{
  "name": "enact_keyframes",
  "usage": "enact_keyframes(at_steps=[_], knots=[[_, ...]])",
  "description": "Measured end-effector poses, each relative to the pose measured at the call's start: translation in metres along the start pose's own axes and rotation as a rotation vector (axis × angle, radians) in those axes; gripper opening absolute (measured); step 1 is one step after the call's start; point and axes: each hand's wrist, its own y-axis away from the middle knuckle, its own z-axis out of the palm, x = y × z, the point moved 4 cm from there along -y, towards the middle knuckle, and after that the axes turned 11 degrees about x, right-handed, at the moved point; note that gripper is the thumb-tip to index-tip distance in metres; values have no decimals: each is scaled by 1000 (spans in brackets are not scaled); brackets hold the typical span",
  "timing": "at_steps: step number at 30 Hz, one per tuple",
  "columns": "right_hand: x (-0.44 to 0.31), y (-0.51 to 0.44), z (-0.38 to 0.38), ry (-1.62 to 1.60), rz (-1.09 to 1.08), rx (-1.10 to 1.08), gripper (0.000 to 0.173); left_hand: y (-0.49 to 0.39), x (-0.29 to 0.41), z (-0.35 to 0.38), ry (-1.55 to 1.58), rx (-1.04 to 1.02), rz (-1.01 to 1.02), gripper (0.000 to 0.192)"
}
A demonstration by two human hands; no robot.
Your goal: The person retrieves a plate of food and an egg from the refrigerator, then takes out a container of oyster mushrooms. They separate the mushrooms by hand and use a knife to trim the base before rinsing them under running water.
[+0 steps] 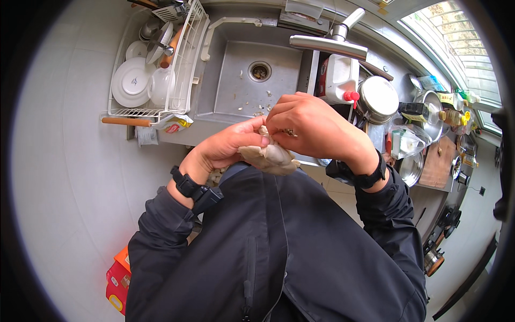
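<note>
A pale, lobed mushroom clump (277, 161), which looks like oyster mushroom, is held between my hands over the front edge of the sink (233, 60). My left hand (229, 143) grips it from the left, thumb on top. The bent fingers of my right hand (307, 124) pinch its upper part, where a small dark bit shows beneath them. Pale scraps (261, 110) lie scattered on the sink floor, mostly at the near side. More pale pieces (216, 176) show below my left wrist, and whatever holds them is largely hidden.
Left of the sink stands a white wire dish rack (185, 92) with plates and bowls. A steel faucet (330, 46) reaches over the sink's right side. Farther right are a white jug (341, 78), a lidded pot (378, 98), bottles and a wooden cutting board (438, 163).
</note>
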Motion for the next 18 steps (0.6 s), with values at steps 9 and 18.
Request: enact_keyframes(at_steps=[9, 18], knots=[[13, -6, 8, -191, 151, 40, 12, 4, 7, -3, 65, 22, 24, 74], [31, -4, 22, -593, 414, 102, 13, 5, 12, -2, 89, 57, 84, 77]])
